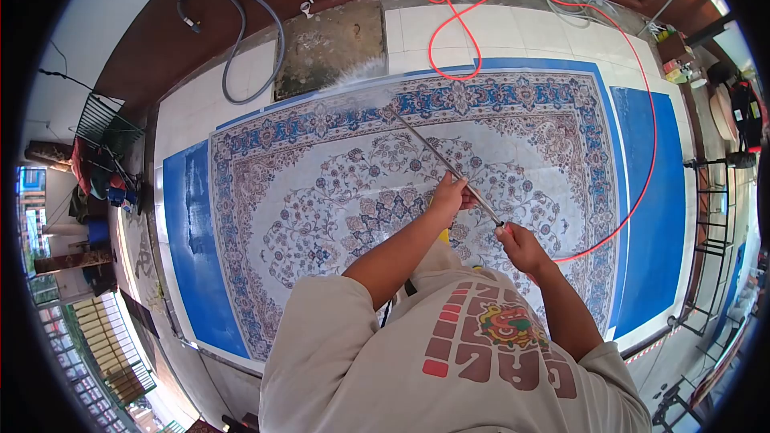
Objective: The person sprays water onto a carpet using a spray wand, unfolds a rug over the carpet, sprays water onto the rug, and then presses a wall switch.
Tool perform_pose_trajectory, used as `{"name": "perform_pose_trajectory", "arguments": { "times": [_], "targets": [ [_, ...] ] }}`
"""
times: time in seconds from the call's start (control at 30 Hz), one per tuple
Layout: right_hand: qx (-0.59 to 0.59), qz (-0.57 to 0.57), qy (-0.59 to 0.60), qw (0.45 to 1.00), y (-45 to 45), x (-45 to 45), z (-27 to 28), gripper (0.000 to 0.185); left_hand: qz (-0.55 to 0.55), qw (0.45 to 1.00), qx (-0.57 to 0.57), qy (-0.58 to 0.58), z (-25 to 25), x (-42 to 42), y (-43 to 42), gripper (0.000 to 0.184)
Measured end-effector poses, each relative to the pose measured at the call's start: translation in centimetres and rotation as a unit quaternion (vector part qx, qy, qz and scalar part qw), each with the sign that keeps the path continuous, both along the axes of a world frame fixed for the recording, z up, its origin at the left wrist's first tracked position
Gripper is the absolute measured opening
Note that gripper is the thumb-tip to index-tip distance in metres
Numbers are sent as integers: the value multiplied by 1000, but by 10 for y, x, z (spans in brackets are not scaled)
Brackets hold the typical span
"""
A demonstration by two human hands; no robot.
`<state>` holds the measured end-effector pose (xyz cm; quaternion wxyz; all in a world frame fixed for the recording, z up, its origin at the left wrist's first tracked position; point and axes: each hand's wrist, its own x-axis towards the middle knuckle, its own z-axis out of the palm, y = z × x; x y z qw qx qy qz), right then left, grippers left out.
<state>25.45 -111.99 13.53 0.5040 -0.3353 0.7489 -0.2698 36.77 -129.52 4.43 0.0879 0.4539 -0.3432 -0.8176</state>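
A long metal spray wand [429, 146] slants across the view, its tip over the upper border of a patterned rug [353, 168]. White spray spreads from the tip over the rug's top edge. Partway along the wand, my left hand [451, 195] is wrapped round the shaft. At the wand's near end my right hand [521, 247] is closed round the handle. A red hose [655, 140] curves from beside my right hand round the rug's right side to the far wall. The rug lies flat on a blue sheet [646, 192].
A grey hose [281, 40] loops on the pale tiles at the back left, beside a stained floor patch [330, 44]. A metal rack [710, 220] stands at the right. Assorted items pile up at the left [108, 164]. Bottles [678, 72] sit at the back right.
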Motion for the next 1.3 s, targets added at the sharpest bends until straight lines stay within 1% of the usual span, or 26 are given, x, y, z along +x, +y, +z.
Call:
{"name": "perform_pose_trajectory", "arguments": {
  "times": [0.1,0.23,0.3,0.33,0.37,0.4,0.43,0.47,0.53,0.63,0.67,0.7,0.77,0.8,0.83,0.9,0.93,1.0,1.07,1.13,1.23,1.27,1.3],
  "targets": [
    [-24,4,20,1000,47,2,-1,43,-16,1000,-12,-5,0,0,42,14],
    [-6,-11,6,1000,151,4,-14,45,-46,999,-6,5,-5,4,134,15],
    [10,-25,-14,1000,212,14,-15,47,-72,997,36,-9,-11,11,192,16],
    [38,-24,-13,999,240,20,-7,48,-78,995,61,-14,-5,15,221,17],
    [63,-22,-11,998,264,25,-2,50,-85,994,62,-17,-7,19,248,17],
    [65,-13,-2,998,294,31,-6,52,-120,984,127,-38,-13,23,275,19],
    [108,-4,6,994,311,38,13,53,-152,968,189,-56,-14,26,295,21],
    [128,7,13,992,326,45,30,54,-157,968,187,-53,-16,30,312,21],
    [174,36,26,984,347,56,59,57,-247,919,283,-121,-16,42,342,24],
    [199,36,-18,979,374,70,55,58,-257,903,316,-133,-15,65,368,25],
    [203,35,-26,978,376,73,55,58,-226,921,293,-124,-14,74,373,26],
    [203,35,-31,978,375,77,52,58,-225,920,294,-129,-14,83,376,26],
    [137,63,12,989,371,84,45,57,-153,954,234,-111,-15,97,373,26],
    [119,65,16,991,366,87,45,56,-133,963,206,-116,-7,101,368,26],
    [115,69,14,991,359,90,46,56,-128,963,203,-118,0,106,361,26],
    [81,67,35,994,349,101,47,54,-66,990,109,-63,14,120,350,22],
    [78,63,36,994,347,110,45,54,-69,990,105,-63,21,126,345,22],
    [6,52,50,997,348,129,41,52,-29,998,3,-61,31,136,340,16],
    [12,43,62,997,357,152,38,51,-37,998,-16,-55,35,149,343,13],
    [16,38,73,996,371,177,43,49,-39,998,-37,-32,23,164,357,10],
    [50,28,72,996,414,214,34,49,-53,998,-10,-29,10,190,402,10],
    [40,26,86,995,431,224,33,50,-58,997,1,-53,11,197,421,14],
    [51,32,92,994,443,231,40,50,-54,997,12,-46,5,204,442,14]
  ]
}}
